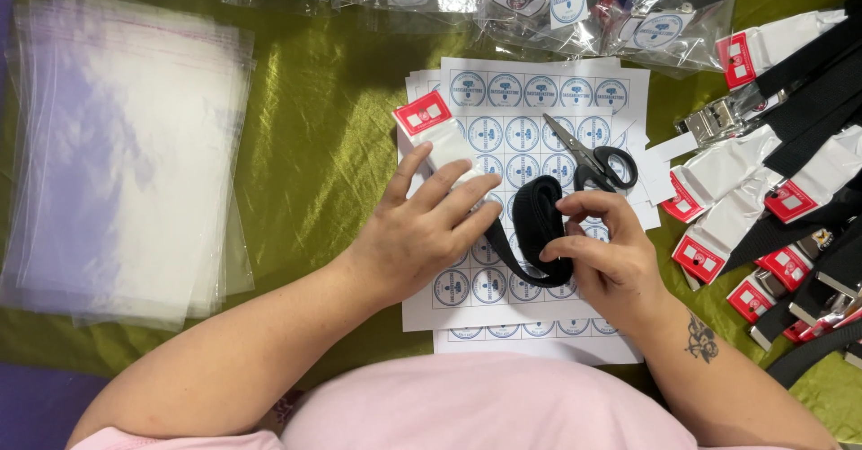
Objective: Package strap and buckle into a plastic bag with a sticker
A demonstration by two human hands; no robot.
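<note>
- Left hand (422,234): palm down, fingers spread, pressing the belt's white-wrapped end (449,149) and the strap beside it onto the sticker sheet (539,91).
- Right hand (606,257): fingers together, pinched on the rolled part of the black belt (537,225), thumb on the near edge of the coil.
- Belt: lies over the middle of the sheet, between both hands; its red tag (422,113) points up and left.
- Scissors (593,158): closed, on the sheet just beyond the right hand.
- Clear bags (126,154): stacked at left on the green cloth (314,145), well apart from the hands.
- More belts (781,189): piled at right.
- Bagged items (539,1): along the far edge.
</note>
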